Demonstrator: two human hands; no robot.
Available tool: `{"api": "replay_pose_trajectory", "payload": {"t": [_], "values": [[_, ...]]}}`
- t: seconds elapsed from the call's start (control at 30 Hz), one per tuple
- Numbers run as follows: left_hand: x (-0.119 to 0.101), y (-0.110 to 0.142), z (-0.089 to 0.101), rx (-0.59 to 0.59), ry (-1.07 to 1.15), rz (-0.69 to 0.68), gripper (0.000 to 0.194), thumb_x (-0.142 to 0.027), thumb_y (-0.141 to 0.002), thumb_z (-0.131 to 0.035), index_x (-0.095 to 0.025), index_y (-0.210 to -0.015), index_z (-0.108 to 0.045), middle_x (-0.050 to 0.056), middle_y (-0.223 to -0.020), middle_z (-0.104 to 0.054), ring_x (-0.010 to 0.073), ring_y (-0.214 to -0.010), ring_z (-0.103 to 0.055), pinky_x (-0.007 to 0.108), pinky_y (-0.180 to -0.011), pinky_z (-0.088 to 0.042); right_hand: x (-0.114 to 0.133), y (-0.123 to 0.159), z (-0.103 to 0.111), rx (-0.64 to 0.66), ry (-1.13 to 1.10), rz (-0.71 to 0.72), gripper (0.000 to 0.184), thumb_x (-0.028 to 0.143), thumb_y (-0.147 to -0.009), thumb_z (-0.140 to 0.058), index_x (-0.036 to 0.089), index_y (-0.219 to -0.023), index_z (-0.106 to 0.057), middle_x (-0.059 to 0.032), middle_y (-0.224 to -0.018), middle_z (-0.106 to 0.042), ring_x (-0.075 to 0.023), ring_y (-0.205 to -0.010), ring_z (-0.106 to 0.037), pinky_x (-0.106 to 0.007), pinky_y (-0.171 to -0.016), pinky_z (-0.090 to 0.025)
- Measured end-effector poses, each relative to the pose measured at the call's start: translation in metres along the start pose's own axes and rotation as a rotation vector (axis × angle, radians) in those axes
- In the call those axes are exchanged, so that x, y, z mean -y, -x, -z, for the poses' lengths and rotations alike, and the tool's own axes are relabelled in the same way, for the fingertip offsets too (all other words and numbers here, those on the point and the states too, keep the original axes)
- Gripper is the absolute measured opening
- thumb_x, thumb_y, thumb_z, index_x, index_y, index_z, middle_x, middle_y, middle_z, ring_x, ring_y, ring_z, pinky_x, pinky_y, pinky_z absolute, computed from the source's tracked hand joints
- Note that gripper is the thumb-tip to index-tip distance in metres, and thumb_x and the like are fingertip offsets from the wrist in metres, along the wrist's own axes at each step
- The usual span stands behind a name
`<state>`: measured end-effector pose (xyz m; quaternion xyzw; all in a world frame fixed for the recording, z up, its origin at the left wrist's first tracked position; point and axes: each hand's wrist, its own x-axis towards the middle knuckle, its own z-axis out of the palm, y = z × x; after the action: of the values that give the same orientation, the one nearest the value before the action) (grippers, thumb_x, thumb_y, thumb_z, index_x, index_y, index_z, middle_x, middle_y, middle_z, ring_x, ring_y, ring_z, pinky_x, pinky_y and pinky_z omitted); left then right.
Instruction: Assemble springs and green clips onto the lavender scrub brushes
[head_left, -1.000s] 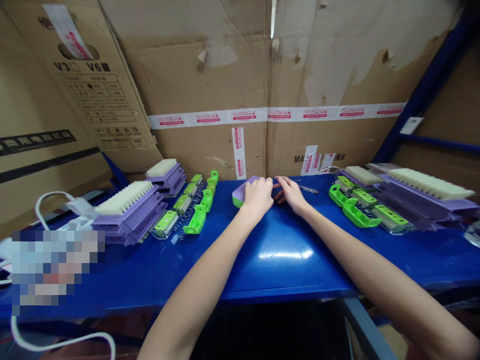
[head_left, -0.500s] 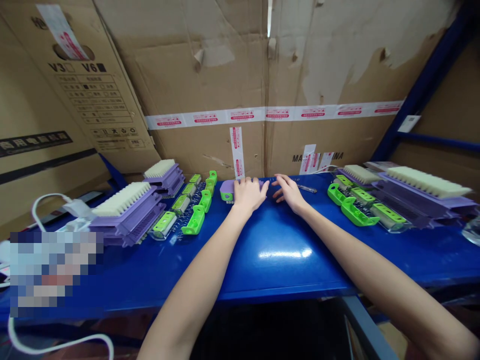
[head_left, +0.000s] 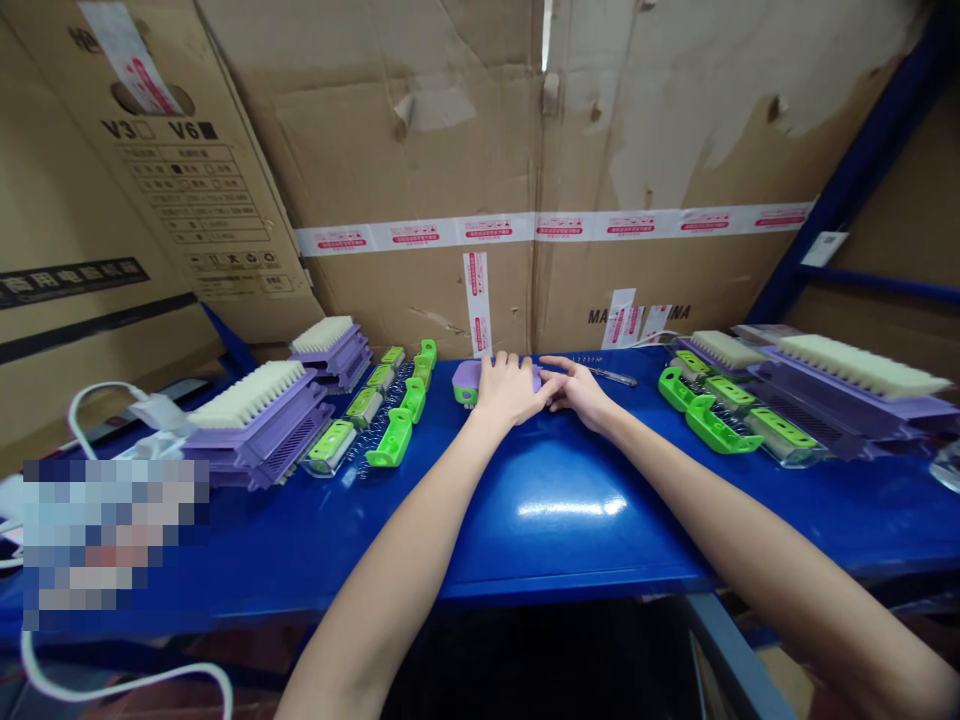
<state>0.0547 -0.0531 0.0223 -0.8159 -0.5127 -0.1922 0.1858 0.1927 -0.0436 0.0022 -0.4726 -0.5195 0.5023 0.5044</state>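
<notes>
A purple-topped brush with a green end (head_left: pixel 466 394) lies on the blue table near the cardboard wall, most of it hidden under my hands. My left hand (head_left: pixel 510 388) rests over its purple top, fingers bent over the far side and thumb toward the right end. At that right end, my right hand (head_left: pixel 576 393) has its fingers closed in on the brush, close to my left thumb. Just beyond my right hand lie a clear-handled screwdriver (head_left: pixel 616 377) and a few small springs (head_left: pixel 587 359).
Purple parts with pale bristles (head_left: pixel 247 395) are stacked at left, with more bristled parts (head_left: pixel 855 365) at right. Green curved caps (head_left: pixel 390 440), clear-and-green cases (head_left: pixel 330 447) and springs form rows. A white cable (head_left: pixel 112 390) runs at far left; cardboard (head_left: pixel 420 290) stands behind.
The brush and my left hand have shifted slightly right. My right hand, apart from the brush before, has come in against its right end with its fingers closing.
</notes>
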Motion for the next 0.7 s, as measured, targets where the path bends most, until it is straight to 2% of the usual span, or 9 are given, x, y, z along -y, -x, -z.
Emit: {"api": "replay_pose_trajectory", "payload": {"t": [0.13,0.27,0.47,0.7], "values": [[-0.0012,0.0003,-0.0004,-0.009,0.0,0.003,0.065,-0.061,-0.091,-0.027,-0.011,-0.11,-0.063,0.019,-0.108,-0.064,0.0327,-0.104,-0.053,0.046,-0.088,-0.034,0.002,0.0015,-0.0013,0.014,-0.095,-0.029,0.04,0.017,-0.08,-0.06,0.017,-0.12,-0.053,0.0033,-0.059,-0.059,-0.0081,-0.043,-0.05,-0.018,-0.038,-0.044],[-0.0003,0.0002,-0.0005,-0.006,-0.013,0.007,0.063,-0.06,-0.091,-0.027,-0.012,-0.112,-0.062,0.017,-0.108,-0.064,0.0311,-0.104,-0.053,0.044,-0.089,-0.034,0.0031,0.0034,-0.0045,0.056,-0.175,-0.048,0.04,0.015,-0.079,-0.059,0.018,-0.119,-0.054,0.0003,-0.068,-0.064,-0.0079,-0.047,-0.052,-0.017,-0.04,-0.044],[0.0018,-0.0007,-0.0003,-0.005,0.002,-0.021,0.065,-0.06,-0.092,-0.023,-0.012,-0.112,-0.062,0.018,-0.107,-0.065,0.0315,-0.104,-0.054,0.045,-0.089,-0.034,0.0085,0.0052,-0.008,0.003,-0.207,-0.102,0.045,0.008,-0.075,-0.055,0.019,-0.119,-0.055,0.0013,-0.068,-0.064,-0.0074,-0.047,-0.051,-0.017,-0.043,-0.043],[0.0069,-0.0017,0.0002,0.014,-0.005,-0.029,0.067,-0.063,-0.091,-0.021,-0.015,-0.115,-0.061,0.016,-0.11,-0.064,0.0313,-0.106,-0.054,0.046,-0.09,-0.035,0.0086,-0.0012,0.0015,-0.045,-0.206,-0.088,0.051,0.005,-0.068,-0.056,0.018,-0.117,-0.055,0.0025,-0.063,-0.061,-0.0079,-0.046,-0.05,-0.018,-0.042,-0.041]]}}
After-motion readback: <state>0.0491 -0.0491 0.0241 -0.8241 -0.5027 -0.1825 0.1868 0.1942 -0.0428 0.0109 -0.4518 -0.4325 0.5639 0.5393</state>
